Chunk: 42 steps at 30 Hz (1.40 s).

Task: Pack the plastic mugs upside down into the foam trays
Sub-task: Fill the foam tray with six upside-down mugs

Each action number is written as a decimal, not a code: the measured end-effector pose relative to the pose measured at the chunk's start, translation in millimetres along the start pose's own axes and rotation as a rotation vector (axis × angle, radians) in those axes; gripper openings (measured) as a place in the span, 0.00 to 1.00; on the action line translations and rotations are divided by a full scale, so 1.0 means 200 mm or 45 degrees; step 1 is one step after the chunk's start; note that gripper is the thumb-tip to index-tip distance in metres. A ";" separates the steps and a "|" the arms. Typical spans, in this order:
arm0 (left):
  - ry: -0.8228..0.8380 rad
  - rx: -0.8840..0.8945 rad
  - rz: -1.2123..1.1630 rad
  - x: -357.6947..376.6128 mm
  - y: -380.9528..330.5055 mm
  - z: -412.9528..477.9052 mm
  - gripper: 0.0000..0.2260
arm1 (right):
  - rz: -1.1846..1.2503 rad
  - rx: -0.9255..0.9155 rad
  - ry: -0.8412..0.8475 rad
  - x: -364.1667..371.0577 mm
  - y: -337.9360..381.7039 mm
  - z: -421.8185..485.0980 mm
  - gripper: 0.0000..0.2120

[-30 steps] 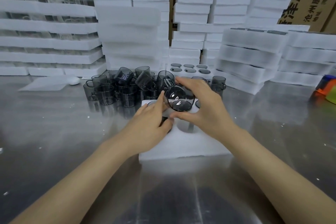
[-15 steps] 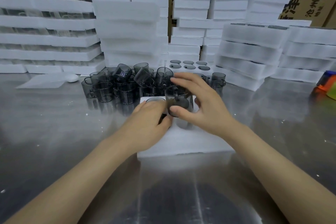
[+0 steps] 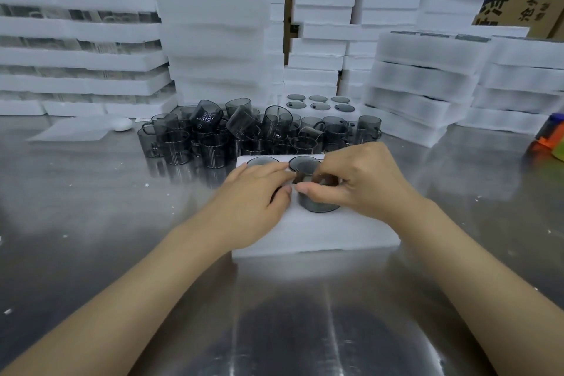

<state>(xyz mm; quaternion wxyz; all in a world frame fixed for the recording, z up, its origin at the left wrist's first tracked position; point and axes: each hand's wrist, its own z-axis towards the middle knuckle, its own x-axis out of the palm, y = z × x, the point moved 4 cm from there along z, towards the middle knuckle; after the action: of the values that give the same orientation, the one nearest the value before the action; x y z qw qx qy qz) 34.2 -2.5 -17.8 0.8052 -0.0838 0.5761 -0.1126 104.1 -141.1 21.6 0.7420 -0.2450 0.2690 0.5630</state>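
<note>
Fingers (image 3: pixel 317 191) curled — right hand (image 3: pixel 366 180) grips the mug (image 3: pixel 320 207).

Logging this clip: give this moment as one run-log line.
right hand: grips mug at foam tray | left hand: flat on foam tray | loose mugs: piled behind tray

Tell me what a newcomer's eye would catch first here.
First, dead centre, the right hand gripping a smoky grey mug on the near foam tray, with the left hand resting flat beside it. Just behind sits a heap of grey mugs on the steel table, and a wall of stacked white foam trays fills the back.
</note>
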 end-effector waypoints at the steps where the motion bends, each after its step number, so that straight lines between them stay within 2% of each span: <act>1: 0.004 0.003 0.003 0.00 0.00 0.00 0.16 | -0.034 -0.020 -0.013 0.00 0.00 0.00 0.26; 5: -0.008 0.008 0.010 0.00 0.00 0.00 0.17 | -0.146 -0.054 -0.057 0.01 0.02 -0.01 0.27; 10: -0.021 -0.007 0.013 0.00 0.00 0.00 0.18 | -0.128 -0.105 -0.008 -0.01 0.01 -0.01 0.26; 14: -0.021 0.026 -0.002 -0.01 -0.01 -0.01 0.17 | 0.087 0.067 -0.141 -0.04 0.01 0.01 0.18; 15: -0.023 0.034 0.001 -0.02 -0.02 -0.01 0.17 | 0.140 0.112 -0.064 -0.03 0.00 0.02 0.17; 18: -0.004 0.031 0.013 -0.02 -0.02 -0.01 0.14 | 0.231 0.191 0.485 0.09 0.01 0.01 0.24; 20: 0.011 0.021 0.008 -0.02 -0.02 -0.01 0.14 | 0.253 0.252 0.670 0.13 0.00 -0.01 0.27; 22: 0.010 0.023 0.005 -0.02 -0.02 -0.01 0.15 | 0.280 0.294 0.735 0.13 -0.01 -0.02 0.29; 26: 0.011 0.027 0.026 -0.02 -0.03 -0.01 0.14 | 0.380 0.286 0.786 0.12 0.00 -0.02 0.24; 29: 0.023 0.004 0.016 -0.02 -0.02 -0.01 0.12 | 0.498 0.337 0.899 0.13 -0.01 -0.01 0.25; 32: 0.016 -0.006 0.024 -0.02 -0.02 -0.01 0.10 | 0.325 0.281 0.965 0.14 -0.01 -0.03 0.26; 34: 0.019 -0.006 0.019 -0.02 -0.02 -0.01 0.07 | 0.221 0.249 0.977 0.16 -0.03 -0.05 0.28; 35: 0.013 0.007 0.027 -0.02 -0.03 -0.01 0.06 | 0.281 0.261 0.984 0.16 -0.04 -0.06 0.28; 38: -0.050 0.065 0.043 -0.03 -0.04 -0.01 0.10 | 0.883 0.513 0.960 0.19 -0.06 -0.05 0.27; 40: -0.137 0.087 0.029 -0.05 -0.05 -0.02 0.18 | 1.117 0.712 0.722 0.17 -0.12 -0.04 0.31; 42: -0.210 0.127 0.030 -0.06 -0.08 -0.03 0.21 | 1.036 0.824 0.398 0.11 -0.18 -0.06 0.23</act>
<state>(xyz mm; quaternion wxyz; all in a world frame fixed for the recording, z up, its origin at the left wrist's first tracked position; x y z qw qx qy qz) 24.0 -13.5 -3.8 0.8544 -0.0457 0.5024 -0.1244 142.5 -142.3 1.0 0.4528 0.0391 0.6088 0.6502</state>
